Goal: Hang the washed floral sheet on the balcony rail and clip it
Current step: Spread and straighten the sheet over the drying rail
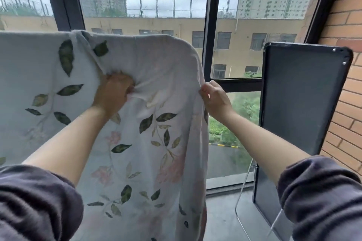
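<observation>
Our floral sheet [156, 143] hangs draped over a support that crosses the left and centre of the frame. The cloth hides whatever carries it, so we cannot confirm that it is the balcony rail. The top fold lies in the upper part of the frame, rounds off at its right corner, and the fabric falls to the bottom edge.

Our left hand [114, 94] is closed round a bunched fistful of cloth just below the fold, centre-left, and creases fan out from the fist. Our right hand [214, 97] pinches the sheet's right edge between thumb and fingers, right of centre. We see no clip anywhere.

The main risk, as we judge it, is the pull itself. With nothing pinning the sheet, a hard tug on this near side could drag more wet weight our way and slide the whole thing off onto the floor. Letting go of the bunch without smoothing it would leave the cloth gathered, so it would dry creased and unevenly. Spreading the edge too far towards the right of the frame could brush it against the black panel [301, 94] leaning by the brick wall [344, 68].
</observation>
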Demonstrator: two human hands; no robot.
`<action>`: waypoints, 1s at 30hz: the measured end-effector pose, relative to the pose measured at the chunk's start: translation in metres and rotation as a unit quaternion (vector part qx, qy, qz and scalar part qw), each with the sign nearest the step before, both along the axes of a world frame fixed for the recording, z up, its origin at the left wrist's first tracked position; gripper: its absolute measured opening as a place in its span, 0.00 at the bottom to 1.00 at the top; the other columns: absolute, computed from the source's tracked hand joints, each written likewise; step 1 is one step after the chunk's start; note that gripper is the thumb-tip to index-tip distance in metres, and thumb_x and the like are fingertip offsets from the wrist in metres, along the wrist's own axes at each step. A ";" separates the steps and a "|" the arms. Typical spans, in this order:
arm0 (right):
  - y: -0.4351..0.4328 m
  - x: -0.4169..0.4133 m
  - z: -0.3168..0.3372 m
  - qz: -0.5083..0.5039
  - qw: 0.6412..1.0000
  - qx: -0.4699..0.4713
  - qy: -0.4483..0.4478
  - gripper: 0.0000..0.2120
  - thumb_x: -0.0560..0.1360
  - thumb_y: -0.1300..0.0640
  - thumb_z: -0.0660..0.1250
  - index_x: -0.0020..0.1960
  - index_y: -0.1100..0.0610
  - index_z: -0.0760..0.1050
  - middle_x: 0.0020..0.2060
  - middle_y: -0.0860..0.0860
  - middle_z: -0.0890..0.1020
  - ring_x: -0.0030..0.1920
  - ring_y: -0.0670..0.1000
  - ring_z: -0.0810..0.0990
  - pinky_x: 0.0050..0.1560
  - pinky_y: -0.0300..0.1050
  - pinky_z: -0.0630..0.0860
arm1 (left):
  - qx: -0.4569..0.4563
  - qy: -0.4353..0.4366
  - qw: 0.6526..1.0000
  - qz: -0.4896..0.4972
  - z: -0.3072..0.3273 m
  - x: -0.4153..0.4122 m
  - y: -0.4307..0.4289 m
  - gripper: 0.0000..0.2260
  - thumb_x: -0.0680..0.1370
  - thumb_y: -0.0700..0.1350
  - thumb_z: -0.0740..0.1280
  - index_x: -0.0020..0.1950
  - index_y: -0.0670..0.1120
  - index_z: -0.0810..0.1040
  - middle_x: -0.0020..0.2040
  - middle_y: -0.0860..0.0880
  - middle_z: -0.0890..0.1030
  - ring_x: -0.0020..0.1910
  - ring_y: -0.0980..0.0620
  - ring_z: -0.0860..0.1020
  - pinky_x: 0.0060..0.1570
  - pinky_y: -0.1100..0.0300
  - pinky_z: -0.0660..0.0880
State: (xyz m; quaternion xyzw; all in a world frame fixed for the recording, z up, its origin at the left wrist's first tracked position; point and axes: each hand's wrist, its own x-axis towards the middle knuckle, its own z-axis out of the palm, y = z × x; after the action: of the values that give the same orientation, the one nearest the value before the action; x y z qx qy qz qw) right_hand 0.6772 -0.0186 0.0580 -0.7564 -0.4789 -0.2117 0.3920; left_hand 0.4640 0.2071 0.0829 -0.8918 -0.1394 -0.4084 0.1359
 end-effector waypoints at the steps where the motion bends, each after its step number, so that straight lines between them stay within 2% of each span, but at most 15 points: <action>1: 0.000 -0.001 -0.001 0.002 1.000 -0.010 0.007 0.11 0.78 0.54 0.59 0.44 0.62 0.74 0.41 0.56 0.74 0.43 0.59 0.74 0.44 0.56 0.74 | -0.002 0.023 1.000 0.011 -0.008 -0.004 0.004 0.04 0.65 0.32 0.70 0.38 0.38 0.78 0.38 0.39 0.79 0.39 0.39 0.78 0.46 0.46 0.73; 4: -0.002 -0.007 -0.002 0.004 0.998 -0.020 0.059 0.12 0.79 0.51 0.59 0.49 0.59 0.76 0.47 0.54 0.75 0.48 0.56 0.76 0.49 0.53 0.74 | -0.005 0.095 0.995 0.033 -0.032 -0.018 0.014 0.05 0.67 0.33 0.66 0.35 0.42 0.77 0.35 0.43 0.79 0.36 0.42 0.78 0.44 0.49 0.73; 7: -0.001 -0.010 -0.001 -0.008 0.995 0.017 0.096 0.12 0.79 0.52 0.59 0.58 0.57 0.72 0.55 0.54 0.74 0.55 0.55 0.75 0.54 0.50 0.72 | -0.037 0.172 0.981 0.084 -0.044 -0.028 0.017 0.04 0.73 0.38 0.64 0.41 0.44 0.79 0.42 0.46 0.81 0.42 0.44 0.79 0.50 0.52 0.73; 10: 0.002 -0.007 0.004 -0.020 0.988 0.006 0.153 0.20 0.79 0.54 0.60 0.69 0.55 0.63 0.63 0.55 0.71 0.61 0.55 0.72 0.58 0.50 0.70 | -0.062 0.172 0.977 0.110 -0.046 -0.032 0.014 0.09 0.77 0.41 0.60 0.48 0.46 0.79 0.49 0.47 0.81 0.49 0.45 0.78 0.53 0.55 0.69; 12: 0.005 -0.003 0.007 -0.028 0.974 -0.031 0.221 0.22 0.78 0.55 0.59 0.71 0.53 0.60 0.63 0.55 0.73 0.60 0.57 0.74 0.56 0.49 0.70 | -0.090 0.157 0.976 0.120 -0.045 -0.031 0.010 0.12 0.80 0.43 0.57 0.54 0.46 0.79 0.54 0.47 0.79 0.53 0.46 0.77 0.54 0.55 0.70; 15: 0.003 0.005 0.012 -0.064 0.965 -0.080 0.243 0.14 0.77 0.57 0.60 0.62 0.57 0.71 0.57 0.56 0.79 0.55 0.57 0.76 0.49 0.47 0.72 | -0.101 0.154 0.973 0.137 -0.036 -0.024 -0.004 0.14 0.81 0.47 0.53 0.58 0.48 0.77 0.59 0.49 0.77 0.56 0.47 0.76 0.53 0.55 0.72; 17: -0.003 0.014 0.017 -0.111 0.966 -0.096 0.212 0.08 0.77 0.57 0.61 0.53 0.55 0.77 0.52 0.55 0.81 0.52 0.57 0.78 0.43 0.44 0.70 | -0.094 0.122 0.978 0.138 -0.020 -0.017 -0.020 0.14 0.80 0.48 0.53 0.54 0.47 0.77 0.55 0.48 0.79 0.53 0.46 0.77 0.50 0.53 0.73; 19: -0.011 0.022 0.023 -0.140 0.967 -0.102 0.188 0.06 0.77 0.57 0.61 0.46 0.52 0.77 0.48 0.55 0.82 0.48 0.57 0.78 0.40 0.44 0.70 | -0.073 0.031 0.993 0.084 0.000 -0.008 -0.037 0.12 0.77 0.45 0.57 0.47 0.42 0.78 0.47 0.43 0.80 0.44 0.41 0.79 0.42 0.51 0.75; 21: -0.020 0.027 0.033 -0.155 0.972 -0.068 0.165 0.07 0.77 0.56 0.61 0.41 0.54 0.75 0.44 0.56 0.82 0.44 0.58 0.78 0.38 0.45 0.69 | -0.005 -0.052 0.997 0.053 0.023 0.002 -0.054 0.07 0.73 0.42 0.62 0.42 0.39 0.77 0.42 0.40 0.78 0.40 0.39 0.78 0.38 0.49 0.74; 24: -0.030 0.026 0.050 -0.155 0.978 0.063 0.121 0.09 0.77 0.58 0.61 0.41 0.60 0.75 0.38 0.56 0.80 0.37 0.56 0.73 0.34 0.44 0.63 | 0.007 -0.110 0.993 0.046 0.062 0.022 -0.079 0.07 0.74 0.41 0.65 0.51 0.41 0.74 0.50 0.42 0.75 0.49 0.41 0.74 0.49 0.46 0.70; 26: -0.033 0.019 0.059 -0.074 0.985 0.136 0.080 0.09 0.76 0.60 0.62 0.38 0.58 0.72 0.32 0.52 0.76 0.33 0.53 0.72 0.33 0.43 0.62 | -0.005 -0.107 0.993 0.041 0.083 0.040 -0.092 0.15 0.75 0.45 0.66 0.60 0.44 0.70 0.58 0.43 0.72 0.57 0.44 0.71 0.57 0.46 0.68; 28: -0.032 0.006 0.059 0.079 0.991 0.098 0.039 0.13 0.74 0.62 0.66 0.33 0.55 0.68 0.28 0.47 0.71 0.29 0.48 0.68 0.31 0.42 0.63 | -0.011 -0.066 0.998 0.024 0.096 0.059 -0.100 0.21 0.75 0.49 0.66 0.66 0.47 0.66 0.64 0.45 0.70 0.62 0.45 0.69 0.63 0.44 0.65; 30: -0.028 -0.003 0.050 0.188 0.979 0.015 0.076 0.15 0.74 0.58 0.68 0.31 0.55 0.69 0.26 0.44 0.69 0.28 0.44 0.65 0.32 0.40 0.63 | -0.024 -0.012 0.999 0.026 0.100 0.073 -0.102 0.23 0.76 0.50 0.65 0.69 0.49 0.64 0.66 0.46 0.70 0.65 0.44 0.69 0.66 0.42 0.61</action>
State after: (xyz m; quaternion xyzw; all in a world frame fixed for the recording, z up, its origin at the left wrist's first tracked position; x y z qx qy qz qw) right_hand 0.6744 -0.0465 0.1084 -0.6606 -0.5782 -0.0831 0.4716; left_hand 0.5369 0.1053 0.1830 -0.8860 -0.1742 -0.4116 0.1236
